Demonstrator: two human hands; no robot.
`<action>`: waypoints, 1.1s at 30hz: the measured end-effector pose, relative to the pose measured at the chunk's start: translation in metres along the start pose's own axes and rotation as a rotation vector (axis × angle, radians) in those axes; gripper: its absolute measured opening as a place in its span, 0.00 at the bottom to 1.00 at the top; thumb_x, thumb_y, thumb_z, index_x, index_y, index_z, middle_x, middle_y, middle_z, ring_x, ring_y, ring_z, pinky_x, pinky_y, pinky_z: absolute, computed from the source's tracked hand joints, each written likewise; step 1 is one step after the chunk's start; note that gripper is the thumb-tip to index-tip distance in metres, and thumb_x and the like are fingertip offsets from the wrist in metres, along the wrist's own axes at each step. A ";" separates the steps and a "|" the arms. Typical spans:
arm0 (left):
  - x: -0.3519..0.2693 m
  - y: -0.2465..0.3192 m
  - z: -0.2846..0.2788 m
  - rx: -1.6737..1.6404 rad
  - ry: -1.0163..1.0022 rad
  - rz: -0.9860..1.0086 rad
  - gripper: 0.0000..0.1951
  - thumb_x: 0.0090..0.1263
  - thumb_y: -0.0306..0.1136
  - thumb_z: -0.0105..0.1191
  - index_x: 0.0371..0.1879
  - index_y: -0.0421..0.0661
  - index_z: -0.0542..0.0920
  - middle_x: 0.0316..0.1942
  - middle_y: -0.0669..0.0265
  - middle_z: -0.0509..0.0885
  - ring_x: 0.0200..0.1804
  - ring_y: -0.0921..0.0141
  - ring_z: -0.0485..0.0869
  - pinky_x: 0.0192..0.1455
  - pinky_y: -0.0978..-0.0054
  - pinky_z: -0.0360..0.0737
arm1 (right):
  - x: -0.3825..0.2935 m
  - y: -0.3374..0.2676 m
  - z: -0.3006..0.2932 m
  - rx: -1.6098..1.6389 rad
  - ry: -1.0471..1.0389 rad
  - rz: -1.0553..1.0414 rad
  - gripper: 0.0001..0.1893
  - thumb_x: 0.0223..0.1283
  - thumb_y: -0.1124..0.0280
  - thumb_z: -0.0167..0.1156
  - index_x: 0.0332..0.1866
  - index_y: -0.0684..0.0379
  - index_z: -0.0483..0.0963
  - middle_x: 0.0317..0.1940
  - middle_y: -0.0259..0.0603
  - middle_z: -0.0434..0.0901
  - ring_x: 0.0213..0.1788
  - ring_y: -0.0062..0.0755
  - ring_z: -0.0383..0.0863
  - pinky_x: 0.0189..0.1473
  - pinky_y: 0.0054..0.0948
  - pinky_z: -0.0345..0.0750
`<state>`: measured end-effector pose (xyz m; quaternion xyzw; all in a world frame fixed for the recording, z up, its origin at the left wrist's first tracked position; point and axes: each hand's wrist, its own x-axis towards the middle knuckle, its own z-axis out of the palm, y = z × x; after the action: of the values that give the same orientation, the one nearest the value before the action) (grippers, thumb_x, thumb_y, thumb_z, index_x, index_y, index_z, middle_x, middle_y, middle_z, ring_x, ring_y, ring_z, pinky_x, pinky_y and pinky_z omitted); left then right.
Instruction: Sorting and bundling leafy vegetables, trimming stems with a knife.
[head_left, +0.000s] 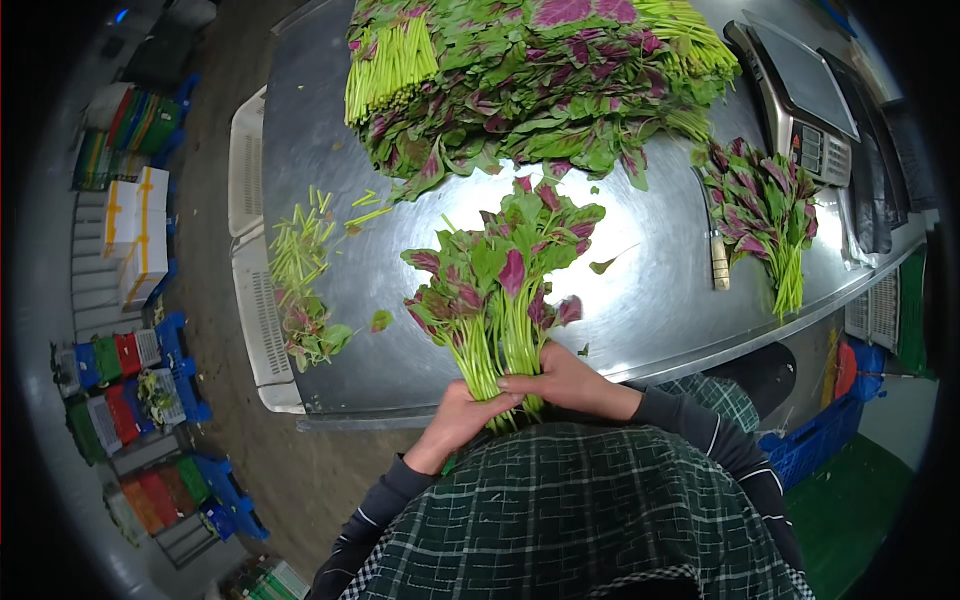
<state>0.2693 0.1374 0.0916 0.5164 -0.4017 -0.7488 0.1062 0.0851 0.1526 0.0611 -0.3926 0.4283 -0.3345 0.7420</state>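
Both my hands hold upright green stems of red-and-green amaranth (480, 277) near the front edge of a steel table. My left hand (466, 416) grips the left stems low down, while my right hand (574, 381) closes around the right ones, thumbs close together. The stem ends are partly hidden at my plaid apron. A large pile of amaranth (517, 97) lies at the table's far side. To the right rests a smaller bunch (772, 210), beside a knife with a wooden handle (720, 261). Cut stem pieces (298, 247) and loose leaves (319, 330) are scattered at the left.
A digital scale (802, 97) stands at the back right of the steel table (352, 386). White plastic crates (259, 322) adjoin its left edge. Farther left are stacked coloured crates (112, 360) and white boxes with yellow tape (146, 232). A blue crate (817, 446) sits at lower right.
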 end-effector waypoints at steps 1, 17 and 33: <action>-0.001 0.007 0.001 0.015 0.007 0.071 0.11 0.63 0.24 0.58 0.43 0.37 0.81 0.38 0.66 0.84 0.42 0.78 0.80 0.45 0.79 0.77 | 0.003 -0.009 -0.001 -0.001 0.000 -0.002 0.14 0.58 0.67 0.61 0.45 0.64 0.77 0.39 0.37 0.81 0.42 0.20 0.77 0.47 0.24 0.73; 0.024 0.015 0.023 0.424 -0.034 -0.130 0.14 0.56 0.32 0.66 0.36 0.35 0.82 0.30 0.67 0.84 0.32 0.80 0.80 0.34 0.80 0.76 | 0.000 -0.008 -0.015 -0.047 0.007 0.040 0.14 0.51 0.64 0.63 0.27 0.67 0.75 0.16 0.33 0.74 0.21 0.16 0.71 0.23 0.24 0.68; -0.001 0.005 0.013 0.330 0.257 0.280 0.07 0.56 0.23 0.64 0.29 0.38 0.79 0.22 0.74 0.77 0.26 0.82 0.70 0.30 0.83 0.69 | -0.008 -0.019 -0.013 0.591 0.157 -0.035 0.06 0.57 0.74 0.61 0.35 0.65 0.74 0.29 0.36 0.79 0.31 0.20 0.78 0.33 0.21 0.76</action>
<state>0.2572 0.1412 0.0979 0.5571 -0.5693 -0.5792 0.1732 0.0672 0.1469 0.0764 -0.1399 0.3616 -0.4867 0.7828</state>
